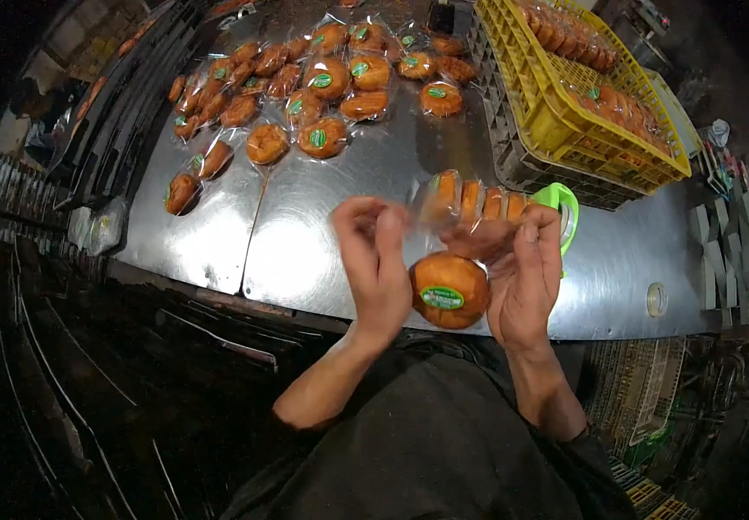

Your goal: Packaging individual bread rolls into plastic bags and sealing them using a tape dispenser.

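Note:
A round brown bread (450, 290) in a clear plastic bag with a green label lies between my wrists near the table's front edge. My left hand (374, 250) is raised on its left, blurred, with fingers curled; whether they grip any plastic is unclear. On the bread's right, my right hand (527, 273) has thumb and fingertips pinched together, perhaps on the bag's clear film, which I cannot make out for certain. Just beyond the hands is a row of bagged bread pieces (492, 203). A bright green tape dispenser (566, 218) stands behind my right hand's fingers.
Many bagged breads (327, 78) are spread over the far part of the metal table (309, 227). A yellow plastic crate (550, 123) with bagged breads rests on a darker crate (524, 166) at the back right. A tape roll (657, 299) lies on the right. Dark racks (121, 97) stand at the left.

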Available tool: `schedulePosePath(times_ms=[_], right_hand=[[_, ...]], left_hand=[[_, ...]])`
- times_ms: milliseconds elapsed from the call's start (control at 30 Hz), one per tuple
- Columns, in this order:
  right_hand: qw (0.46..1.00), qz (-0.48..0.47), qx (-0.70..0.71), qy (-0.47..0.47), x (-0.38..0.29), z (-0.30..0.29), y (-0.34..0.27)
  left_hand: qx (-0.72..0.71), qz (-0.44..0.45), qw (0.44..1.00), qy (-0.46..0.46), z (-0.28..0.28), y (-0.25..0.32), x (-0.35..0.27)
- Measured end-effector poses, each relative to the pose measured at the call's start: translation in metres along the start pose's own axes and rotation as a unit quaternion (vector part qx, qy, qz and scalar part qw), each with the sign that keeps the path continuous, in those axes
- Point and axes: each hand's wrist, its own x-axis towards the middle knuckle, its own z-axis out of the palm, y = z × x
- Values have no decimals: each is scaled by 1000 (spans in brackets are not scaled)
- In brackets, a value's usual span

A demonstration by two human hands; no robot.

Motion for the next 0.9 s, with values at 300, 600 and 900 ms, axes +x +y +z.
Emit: schedulePosePath(times_ms=[300,600,900], right_hand=[[719,-390,-573,-40,6,-29,9],[830,-216,-502,-108,8,-11,27],[785,-207,-577,-94,14,-9,26]], left_hand=[[-232,-186,955,22,27,7,-3],[4,126,990,-60,-21,-13,7],[89,105,987,-77,-22,-9,1]])
